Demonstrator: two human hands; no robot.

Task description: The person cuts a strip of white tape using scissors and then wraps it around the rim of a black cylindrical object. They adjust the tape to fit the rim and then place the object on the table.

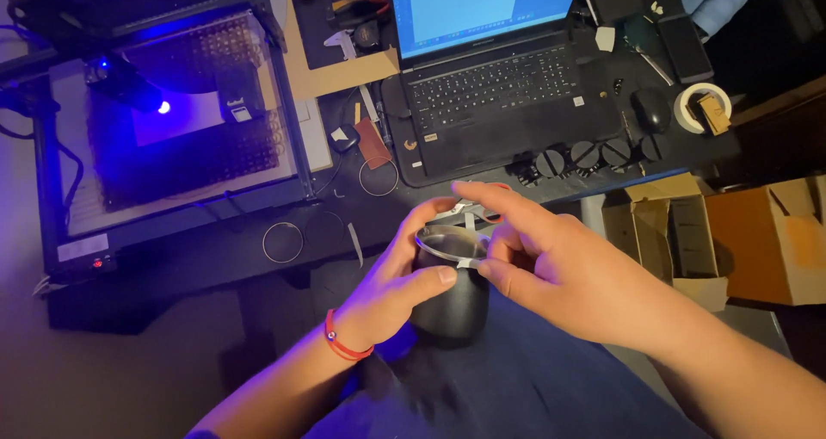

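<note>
Far left on the worktop we see an engraver glowing blue. Our left hand wraps the upright dark cup — held over our lap. Right hand fingers pinch a pale strip at the cup's near rim — the nearer hand.

1. Two bare forearms enter from the bottom edge, with no sleeves in sight on either.
2. The left hand has a thin red cord bracelet at the wrist, looped twice, with one small pale bead on it.
3. The right hand has nothing on its wrist and no rings that can be seen.
4. The fingers are bare, with short nails.
5. Blue-violet light tints the left forearm; the right one lies in warmer, dimmer light.
</note>
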